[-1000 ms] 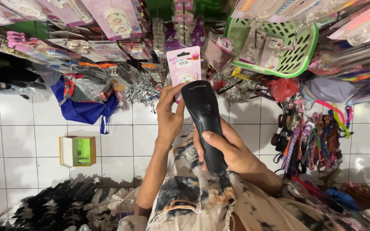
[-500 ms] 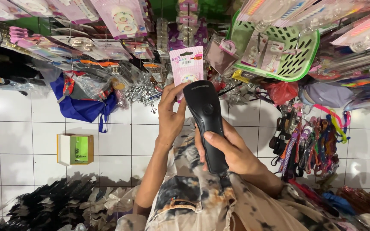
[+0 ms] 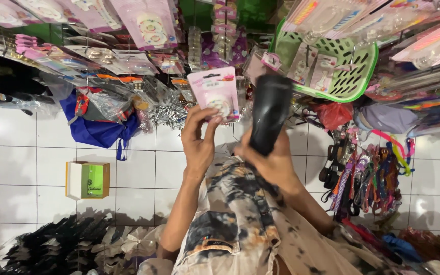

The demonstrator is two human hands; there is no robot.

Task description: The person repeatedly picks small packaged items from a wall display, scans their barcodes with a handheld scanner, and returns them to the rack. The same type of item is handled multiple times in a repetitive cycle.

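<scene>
A: Identify the held items.
B: A pink blister card (image 3: 214,94) carrying a round white item under clear plastic, and a black handheld barcode scanner (image 3: 268,114).
A: State their positions.
B: The card stands upright, raised. The scanner sits just beside it, tilted, head toward the card.
</scene>
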